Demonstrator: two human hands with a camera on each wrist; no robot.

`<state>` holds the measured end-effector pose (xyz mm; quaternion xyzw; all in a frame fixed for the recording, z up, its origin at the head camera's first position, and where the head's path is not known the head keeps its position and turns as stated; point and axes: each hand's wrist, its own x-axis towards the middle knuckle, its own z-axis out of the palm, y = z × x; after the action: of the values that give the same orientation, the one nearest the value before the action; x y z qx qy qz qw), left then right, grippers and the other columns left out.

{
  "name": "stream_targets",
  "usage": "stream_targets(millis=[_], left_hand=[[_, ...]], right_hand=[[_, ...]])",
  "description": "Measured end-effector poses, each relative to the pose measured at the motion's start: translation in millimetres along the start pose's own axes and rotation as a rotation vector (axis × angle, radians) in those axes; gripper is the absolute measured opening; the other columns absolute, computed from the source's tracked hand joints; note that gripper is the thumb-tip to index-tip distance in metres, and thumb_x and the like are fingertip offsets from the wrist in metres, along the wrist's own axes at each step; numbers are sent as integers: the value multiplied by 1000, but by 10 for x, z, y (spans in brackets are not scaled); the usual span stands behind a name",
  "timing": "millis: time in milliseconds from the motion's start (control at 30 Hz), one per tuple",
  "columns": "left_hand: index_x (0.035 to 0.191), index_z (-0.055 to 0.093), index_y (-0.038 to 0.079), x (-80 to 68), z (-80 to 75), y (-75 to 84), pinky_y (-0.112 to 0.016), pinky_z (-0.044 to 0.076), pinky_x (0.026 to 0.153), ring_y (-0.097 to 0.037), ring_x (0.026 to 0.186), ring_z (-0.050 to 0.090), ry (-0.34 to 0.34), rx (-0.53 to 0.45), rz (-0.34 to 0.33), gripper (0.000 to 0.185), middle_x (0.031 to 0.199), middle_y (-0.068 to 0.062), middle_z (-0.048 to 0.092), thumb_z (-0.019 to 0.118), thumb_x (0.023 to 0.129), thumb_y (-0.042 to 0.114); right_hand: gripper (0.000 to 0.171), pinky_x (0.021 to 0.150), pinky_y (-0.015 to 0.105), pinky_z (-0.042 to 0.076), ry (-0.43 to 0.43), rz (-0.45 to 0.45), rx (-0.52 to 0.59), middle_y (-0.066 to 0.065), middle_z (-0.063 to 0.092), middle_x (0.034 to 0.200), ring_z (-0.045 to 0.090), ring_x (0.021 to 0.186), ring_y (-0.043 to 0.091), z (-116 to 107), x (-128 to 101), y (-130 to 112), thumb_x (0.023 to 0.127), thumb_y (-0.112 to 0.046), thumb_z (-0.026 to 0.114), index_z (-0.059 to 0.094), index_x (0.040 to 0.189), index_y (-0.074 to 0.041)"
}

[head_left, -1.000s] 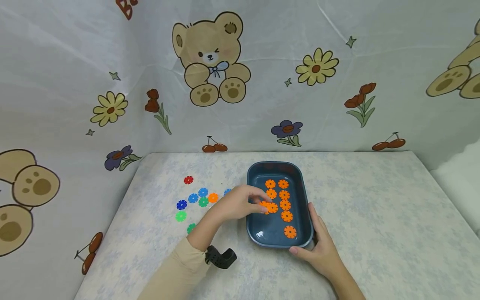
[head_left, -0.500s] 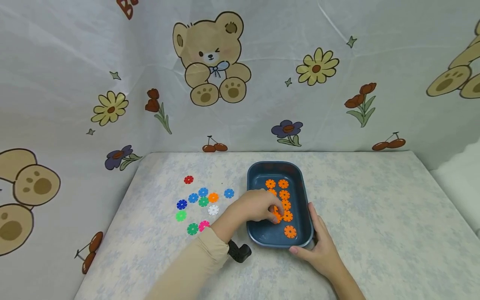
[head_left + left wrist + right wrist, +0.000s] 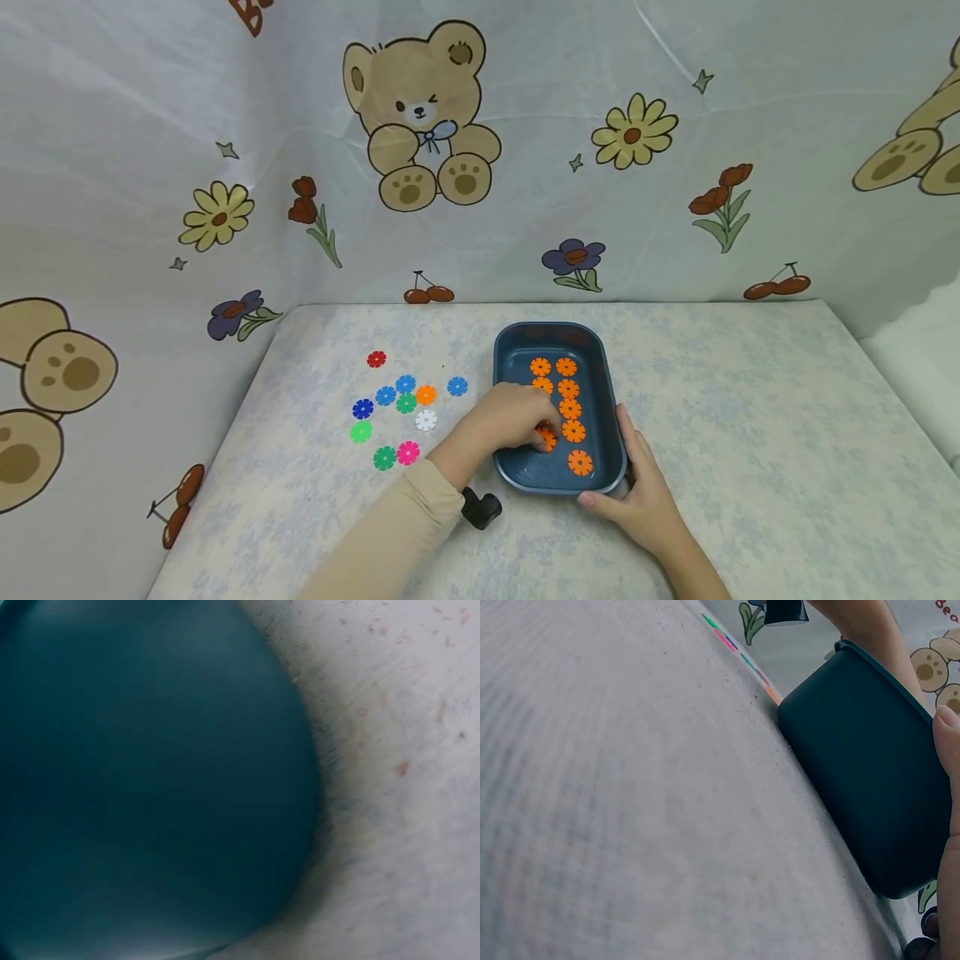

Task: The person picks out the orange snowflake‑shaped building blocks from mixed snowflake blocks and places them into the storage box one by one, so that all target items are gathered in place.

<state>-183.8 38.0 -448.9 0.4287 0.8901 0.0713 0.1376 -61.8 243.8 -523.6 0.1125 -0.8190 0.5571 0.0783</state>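
In the head view, my left hand (image 3: pixel 521 414) reaches over the left rim into a dark blue tray (image 3: pixel 536 475). Its curled thumb and fingers pinch an orange notched plastic disc (image 3: pixel 550 440) low against the tray floor; the fingers hide part of it. Several more orange discs (image 3: pixel 570 409) lie in two columns beside the hand. My right hand (image 3: pixel 641 497) grips the tray's near right corner, thumb at the front and fingers along the right side. The left wrist view is filled by the tray's outer wall (image 3: pixel 150 787). My right thumb (image 3: pixel 949 750) lies against the tray (image 3: pixel 862 772) in the right wrist view.
Left of the tray, loose discs are scattered on the pale table (image 3: pixel 750 417): red (image 3: pixel 377 359), white (image 3: pixel 426 420), pink (image 3: pixel 408 452), one orange (image 3: pixel 426 395), plus several blue and green ones. A printed bear cloth (image 3: pixel 525 250) hangs behind the table.
My left hand has moved slightly right and toward the near end inside the tray, bringing an orange disc lower down the left column. The right hand and tray stay put.
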Motion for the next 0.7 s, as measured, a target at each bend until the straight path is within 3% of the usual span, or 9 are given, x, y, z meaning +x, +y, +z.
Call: stream_targets(millis=[200, 333, 533, 700], left_hand=[[107, 77, 34, -19, 23, 14, -24, 52, 77, -2, 89, 63, 40, 47, -14, 26, 105, 16, 72, 79, 82, 39], [114, 74, 32, -44, 3, 19, -23, 50, 72, -4, 85, 61, 69, 8, -10, 32, 100, 13, 69, 78, 84, 40], [123, 68, 28, -291, -118, 13, -20, 51, 75, -6, 89, 60, 238, -244, -13, 37, 103, 8, 67, 75, 88, 38], [120, 67, 30, -659, -189, -153, -23, 47, 65, -8, 79, 54, 402, -462, -148, 30, 96, 14, 60, 73, 91, 33]], right_hand=[[127, 99, 3, 34, 2, 15, -8, 18, 34, 151, 41, 128, 0, 1, 6, -25, 66, -2, 89, 7, 160, -23], [127, 100, 3, 33, 2, 5, -10, 19, 35, 150, 41, 128, 0, -1, 3, -12, 66, -1, 89, 7, 160, -23], [127, 100, 4, 35, -1, -5, -2, 18, 35, 149, 43, 129, 3, -3, 3, -16, 65, -2, 89, 7, 160, -23], [128, 100, 4, 36, 2, -3, 21, 17, 35, 149, 43, 128, 6, 1, 4, -19, 64, 0, 89, 8, 160, -23]])
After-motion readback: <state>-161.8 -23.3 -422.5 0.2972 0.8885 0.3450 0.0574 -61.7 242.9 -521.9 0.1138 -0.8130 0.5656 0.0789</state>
